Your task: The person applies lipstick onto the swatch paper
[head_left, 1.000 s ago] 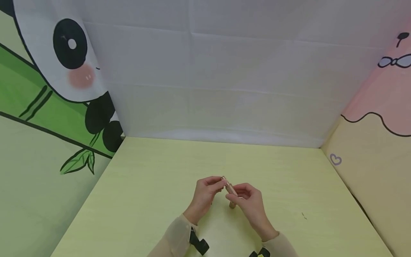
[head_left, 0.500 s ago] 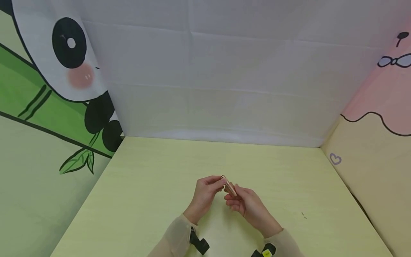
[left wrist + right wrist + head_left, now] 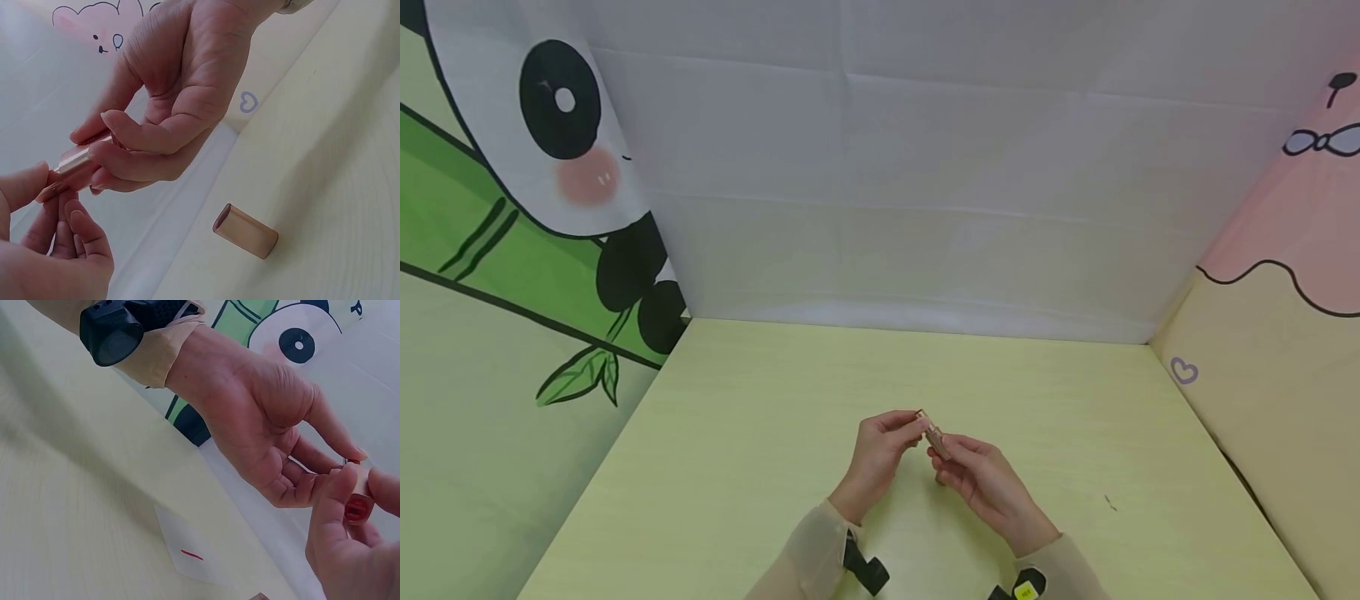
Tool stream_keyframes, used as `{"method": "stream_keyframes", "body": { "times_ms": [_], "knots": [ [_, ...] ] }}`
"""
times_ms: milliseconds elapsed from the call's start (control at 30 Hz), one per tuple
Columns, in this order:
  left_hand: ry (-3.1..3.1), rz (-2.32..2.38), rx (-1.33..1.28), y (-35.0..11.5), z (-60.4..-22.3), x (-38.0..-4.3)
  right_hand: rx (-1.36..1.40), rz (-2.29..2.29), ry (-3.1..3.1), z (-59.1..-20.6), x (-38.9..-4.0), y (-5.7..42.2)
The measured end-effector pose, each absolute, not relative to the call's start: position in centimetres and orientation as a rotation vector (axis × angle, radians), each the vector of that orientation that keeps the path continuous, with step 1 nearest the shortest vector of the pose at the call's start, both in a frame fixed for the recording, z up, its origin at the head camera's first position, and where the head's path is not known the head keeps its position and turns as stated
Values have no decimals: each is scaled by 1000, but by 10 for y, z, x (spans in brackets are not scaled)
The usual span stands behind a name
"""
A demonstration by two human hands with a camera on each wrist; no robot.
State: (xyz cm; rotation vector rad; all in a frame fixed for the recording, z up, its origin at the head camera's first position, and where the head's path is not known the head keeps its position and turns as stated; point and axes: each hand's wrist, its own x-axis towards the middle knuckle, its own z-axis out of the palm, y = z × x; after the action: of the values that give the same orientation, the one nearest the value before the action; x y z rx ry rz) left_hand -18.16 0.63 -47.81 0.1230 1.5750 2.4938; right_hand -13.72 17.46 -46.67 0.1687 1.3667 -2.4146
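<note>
Between my hands is a shiny rose-gold lipstick tube [image 3: 934, 435], held tilted above the table. My left hand [image 3: 877, 457] pinches its far end between thumb and fingers. My right hand [image 3: 988, 487] grips the near end, thumb [image 3: 90, 134] along the side in the left wrist view. Red lipstick [image 3: 357, 509] shows inside the tube's open end in the right wrist view. The loose lipstick cap [image 3: 245, 231], rose gold too, stands on the table below; in the head view my right fingers partly hide it.
A white slip of paper [image 3: 194, 562] with a short red streak lies on the table [image 3: 760, 433]. A small dark mark [image 3: 1110, 503] is on the tabletop at right. White cloth [image 3: 880, 192] closes off the back, and printed panels [image 3: 1262, 367] flank both sides.
My right hand has turned and changed its hold on the near end of the lipstick tube, its wrist shifting slightly right. My left hand stays put. The cap is more covered than a second ago.
</note>
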Motion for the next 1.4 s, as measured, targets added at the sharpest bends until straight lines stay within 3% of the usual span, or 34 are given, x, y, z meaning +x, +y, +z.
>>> {"method": "stream_keyframes", "body": {
  "times_ms": [767,1400],
  "knots": [
    [1638,2419,224,10,-487,-177,220,-2458,1488,-471,-134,186],
    [2372,1762,368,22,-517,-177,382,-2500,1574,-476,-134,204]
  ]
}}
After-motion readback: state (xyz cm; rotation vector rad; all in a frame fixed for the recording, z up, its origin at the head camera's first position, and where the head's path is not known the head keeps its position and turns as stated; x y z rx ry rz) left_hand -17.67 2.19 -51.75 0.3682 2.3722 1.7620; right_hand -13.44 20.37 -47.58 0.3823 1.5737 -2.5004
